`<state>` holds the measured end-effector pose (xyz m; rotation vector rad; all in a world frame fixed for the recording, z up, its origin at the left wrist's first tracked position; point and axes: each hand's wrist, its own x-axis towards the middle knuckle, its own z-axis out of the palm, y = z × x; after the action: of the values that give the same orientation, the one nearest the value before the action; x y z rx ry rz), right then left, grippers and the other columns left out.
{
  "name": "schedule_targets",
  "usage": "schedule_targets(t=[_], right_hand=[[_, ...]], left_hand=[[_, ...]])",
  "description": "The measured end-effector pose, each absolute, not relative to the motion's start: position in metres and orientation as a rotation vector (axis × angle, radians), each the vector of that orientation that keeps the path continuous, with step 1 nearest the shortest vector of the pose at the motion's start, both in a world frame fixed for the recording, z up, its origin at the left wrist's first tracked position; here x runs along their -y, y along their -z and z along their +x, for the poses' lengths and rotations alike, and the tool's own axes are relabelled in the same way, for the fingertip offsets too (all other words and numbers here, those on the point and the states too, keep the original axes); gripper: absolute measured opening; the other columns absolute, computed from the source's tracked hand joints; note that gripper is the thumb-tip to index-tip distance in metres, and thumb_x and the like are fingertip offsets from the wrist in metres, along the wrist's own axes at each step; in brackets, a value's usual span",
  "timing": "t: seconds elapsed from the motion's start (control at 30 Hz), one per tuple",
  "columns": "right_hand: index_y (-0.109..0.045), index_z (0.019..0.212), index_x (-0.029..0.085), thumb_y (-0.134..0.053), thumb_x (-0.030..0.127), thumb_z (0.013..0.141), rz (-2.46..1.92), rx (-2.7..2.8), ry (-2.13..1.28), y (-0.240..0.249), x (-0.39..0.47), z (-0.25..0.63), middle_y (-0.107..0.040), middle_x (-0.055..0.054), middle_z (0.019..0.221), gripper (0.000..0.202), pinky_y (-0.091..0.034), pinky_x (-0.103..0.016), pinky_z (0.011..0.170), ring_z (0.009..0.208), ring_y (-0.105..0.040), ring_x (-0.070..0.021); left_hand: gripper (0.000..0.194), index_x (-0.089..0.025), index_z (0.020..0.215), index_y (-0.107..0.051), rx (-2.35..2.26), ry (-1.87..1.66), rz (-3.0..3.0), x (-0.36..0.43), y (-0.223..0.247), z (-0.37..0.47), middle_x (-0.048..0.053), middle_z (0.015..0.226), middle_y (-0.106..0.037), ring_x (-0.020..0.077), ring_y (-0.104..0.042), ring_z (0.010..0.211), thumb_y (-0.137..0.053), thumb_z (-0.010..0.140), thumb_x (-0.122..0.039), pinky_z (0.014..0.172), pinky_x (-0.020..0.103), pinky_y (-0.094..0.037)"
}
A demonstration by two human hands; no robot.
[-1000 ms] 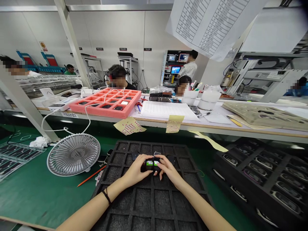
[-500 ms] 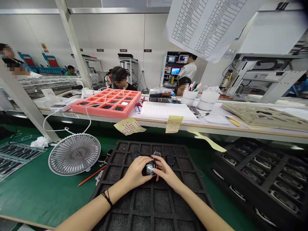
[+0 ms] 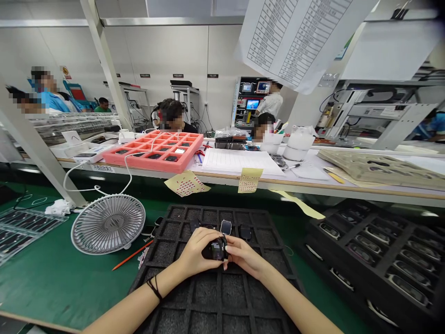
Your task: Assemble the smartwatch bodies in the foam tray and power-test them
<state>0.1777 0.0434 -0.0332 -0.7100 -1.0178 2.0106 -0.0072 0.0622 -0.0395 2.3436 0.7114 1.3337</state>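
Above the black foam tray (image 3: pixel 206 294), my left hand (image 3: pixel 199 250) grips a small dark device (image 3: pixel 217 249) with a glossy face, like a watch body, between thumb and fingers. My right hand (image 3: pixel 243 256) pinches the same device at its right edge, its fingertips close to my left thumb. Just behind the hands, a light-rimmed dark piece (image 3: pixel 225 227) stands in a tray compartment. Another dark piece (image 3: pixel 245 232) lies to its right, and one more (image 3: pixel 195 225) is behind my left hand.
A round grey fan (image 3: pixel 110 224) and an orange stick (image 3: pixel 132 255) are left of the tray. Stacked foam trays with devices (image 3: pixel 377 260) stand at the right. Beyond, a shelf (image 3: pixel 222 178) holds a pink tray (image 3: pixel 149 162), papers and white tubs. Several people are in the background.
The device has turned between my hands and its face shows differently. My right fingers have closed in on its edge, uncovering the light-rimmed piece behind. A person in blue has appeared at far left.
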Motion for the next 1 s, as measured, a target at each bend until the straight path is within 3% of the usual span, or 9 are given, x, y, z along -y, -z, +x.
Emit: schedule_targets(t=[0.33, 0.53, 0.77, 1.0], right_hand=[[-0.062, 0.113, 0.017, -0.071, 0.027, 0.077, -0.710, 1.016, -2.000, 0.039, -0.043, 0.180, -0.063, -0.008, 0.096, 0.039, -0.056, -0.029, 0.063, 0.073, -0.061, -0.0141], [-0.060, 0.115, 0.018, -0.076, 0.027, 0.070, -0.782, 1.029, -2.005, 0.034, -0.041, 0.178, -0.063, -0.009, 0.102, 0.049, -0.053, -0.032, 0.071, 0.088, -0.063, -0.0205], [-0.064, 0.107, 0.018, -0.079, 0.028, 0.066, -0.832, 1.077, -1.901, 0.028, -0.036, 0.176, -0.065, -0.006, 0.102, 0.045, -0.046, -0.033, 0.089, 0.097, -0.061, -0.0201], [-0.064, 0.105, 0.018, -0.080, 0.029, 0.064, -0.848, 1.101, -1.878, 0.026, -0.036, 0.175, -0.065, -0.005, 0.102, 0.045, -0.045, -0.033, 0.091, 0.098, -0.060, -0.0197]], left_hand=[[0.049, -0.018, 0.110, -0.055, -0.741, -1.343, 2.362, -0.063, 0.042, -0.007, 0.009, 0.104, -0.065, 0.0228, -0.057, 0.097, -0.075, 0.068, -0.032, 0.086, 0.038, -0.046], [0.053, -0.018, 0.111, -0.055, -0.715, -1.316, 2.392, -0.063, 0.043, -0.006, 0.009, 0.104, -0.066, 0.0234, -0.058, 0.097, -0.078, 0.065, -0.031, 0.086, 0.038, -0.045], [0.053, -0.020, 0.116, -0.052, -0.683, -1.274, 2.428, -0.058, 0.040, -0.005, 0.009, 0.106, -0.066, 0.0239, -0.057, 0.097, -0.074, 0.069, -0.030, 0.084, 0.039, -0.045], [0.054, -0.020, 0.117, -0.051, -0.679, -1.271, 2.415, -0.058, 0.041, -0.005, 0.009, 0.107, -0.065, 0.0240, -0.056, 0.097, -0.075, 0.069, -0.030, 0.085, 0.039, -0.045]])
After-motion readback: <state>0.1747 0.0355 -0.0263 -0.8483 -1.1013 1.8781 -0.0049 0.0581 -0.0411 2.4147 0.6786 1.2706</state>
